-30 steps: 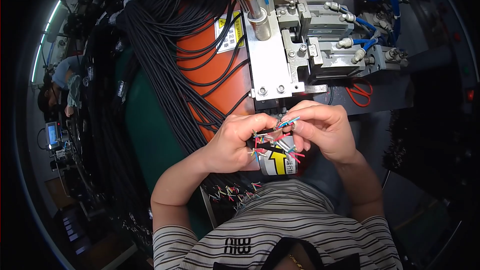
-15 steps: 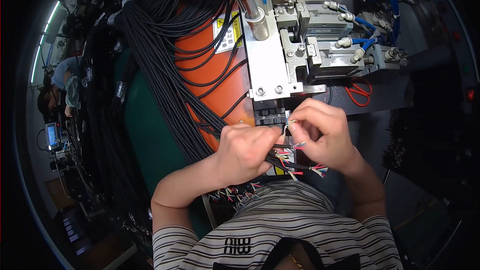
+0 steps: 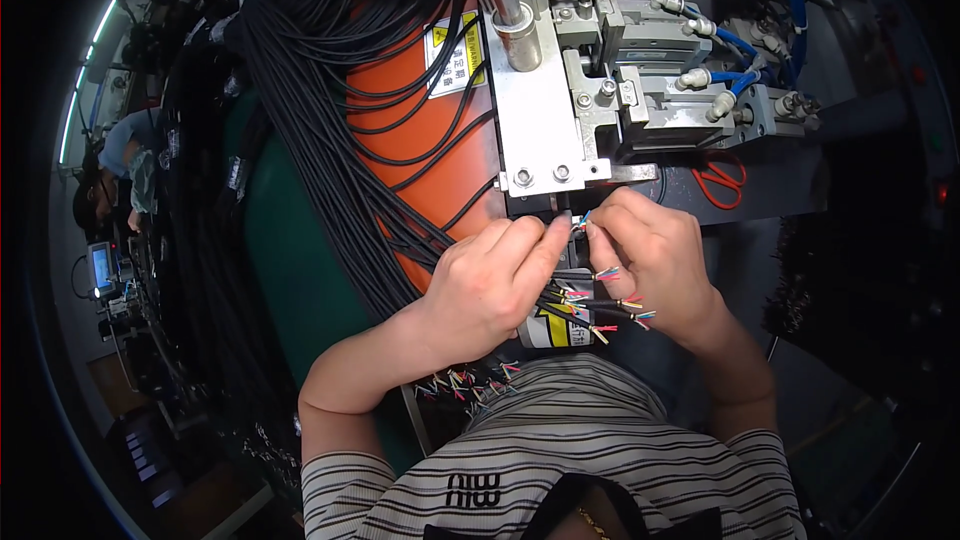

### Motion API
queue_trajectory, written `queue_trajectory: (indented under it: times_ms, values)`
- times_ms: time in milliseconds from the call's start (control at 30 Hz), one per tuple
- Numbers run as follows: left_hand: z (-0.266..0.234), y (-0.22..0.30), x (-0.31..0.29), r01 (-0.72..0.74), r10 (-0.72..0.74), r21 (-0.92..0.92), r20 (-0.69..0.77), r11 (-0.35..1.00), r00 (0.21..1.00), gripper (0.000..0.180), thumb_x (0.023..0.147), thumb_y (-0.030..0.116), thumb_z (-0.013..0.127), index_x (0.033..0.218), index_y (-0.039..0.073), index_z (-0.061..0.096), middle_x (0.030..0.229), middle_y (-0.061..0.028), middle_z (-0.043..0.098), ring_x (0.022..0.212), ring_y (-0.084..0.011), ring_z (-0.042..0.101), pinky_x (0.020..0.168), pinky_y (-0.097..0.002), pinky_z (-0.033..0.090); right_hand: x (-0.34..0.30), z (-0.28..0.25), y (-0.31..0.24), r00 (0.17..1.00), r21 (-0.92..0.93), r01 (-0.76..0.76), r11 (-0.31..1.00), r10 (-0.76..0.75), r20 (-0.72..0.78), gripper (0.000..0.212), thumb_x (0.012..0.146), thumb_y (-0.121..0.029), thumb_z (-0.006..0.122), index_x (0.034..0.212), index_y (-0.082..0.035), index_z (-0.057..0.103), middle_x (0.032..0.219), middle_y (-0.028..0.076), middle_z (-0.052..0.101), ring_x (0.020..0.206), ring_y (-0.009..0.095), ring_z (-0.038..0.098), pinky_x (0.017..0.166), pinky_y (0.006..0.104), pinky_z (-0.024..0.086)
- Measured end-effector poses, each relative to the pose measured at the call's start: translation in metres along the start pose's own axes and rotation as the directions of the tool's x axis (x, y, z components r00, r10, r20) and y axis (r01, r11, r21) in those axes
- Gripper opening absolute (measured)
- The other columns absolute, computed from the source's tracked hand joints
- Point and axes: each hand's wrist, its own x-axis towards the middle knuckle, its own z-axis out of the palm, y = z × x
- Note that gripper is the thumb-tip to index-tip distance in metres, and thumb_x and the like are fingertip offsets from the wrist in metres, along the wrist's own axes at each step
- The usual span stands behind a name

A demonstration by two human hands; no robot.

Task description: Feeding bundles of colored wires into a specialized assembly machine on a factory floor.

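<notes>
Several black cables (image 3: 565, 308) stick out beneath my left hand (image 3: 490, 275), their ends split into short red, white, green and blue wires. This hand is closed round them, its index finger stretched toward the machine's dark fixture below the metal plate. My right hand (image 3: 650, 250) pinches the thin coloured wires (image 3: 585, 221) of one cable end between thumb and index finger, close to the left fingertip. A small white piece shows at that spot, partly hidden by the fingers. Right above both hands is the pale metal plate (image 3: 540, 130) of the machine.
A thick bundle of black cables (image 3: 320, 130) lies over the orange surface (image 3: 415, 150) at left. Pneumatic cylinders (image 3: 665, 120) with blue hoses stand at upper right, and red-handled scissors (image 3: 720, 183) lie below them. More stripped cable ends (image 3: 470, 382) hang near my waist. Another person (image 3: 125, 155) is far left.
My left hand has opened its index finger forward toward the fixture. The right hand has shifted slightly up, still pinching wires. The loose cable ends below have spread and shifted a little.
</notes>
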Motion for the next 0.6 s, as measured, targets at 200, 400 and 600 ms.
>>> queue_trajectory:
  times_ms: [200, 400, 600]
  values:
    - [-0.003, -0.002, 0.005, -0.111, 0.108, 0.063, 0.049, 0.992, 0.993, 0.056, 0.069, 0.011, 0.064, 0.122, -0.005, 0.060, 0.082, -0.0078, 0.050, 0.068, -0.0213, 0.054, 0.058, -0.0311, 0.048, 0.000, 0.002, -0.003, 0.999, -0.095, 0.027, 0.995, -0.030, -0.030, 0.008, 0.079, -0.009, 0.066, 0.081, -0.002, 0.064, 0.073, 0.009, 0.057, 0.056, 0.028, 0.060, 0.050, 0.0371, 0.048]
    - [-0.006, 0.002, 0.013, -0.126, 0.109, 0.151, 0.115, 0.981, 0.987, 0.053, 0.070, 0.011, 0.062, 0.120, -0.006, 0.060, 0.083, -0.0070, 0.049, 0.069, -0.0200, 0.052, 0.057, -0.0301, 0.046, 0.011, -0.013, -0.009, 0.981, -0.227, 0.056, 0.972, -0.011, 0.194, 0.006, 0.079, -0.003, 0.066, 0.083, 0.001, 0.064, 0.075, 0.011, 0.060, 0.057, 0.029, 0.061, 0.051, 0.0357, 0.048]
    - [-0.008, 0.002, 0.016, -0.107, 0.086, 0.146, 0.143, 0.984, 0.986, 0.049, 0.072, 0.011, 0.061, 0.119, -0.004, 0.061, 0.085, -0.0070, 0.049, 0.071, -0.0203, 0.052, 0.058, -0.0305, 0.047, 0.004, -0.003, 0.002, 0.995, -0.125, 0.060, 0.990, -0.049, 0.092, 0.006, 0.079, -0.002, 0.068, 0.082, 0.001, 0.064, 0.074, 0.011, 0.061, 0.055, 0.026, 0.061, 0.048, 0.0326, 0.046]
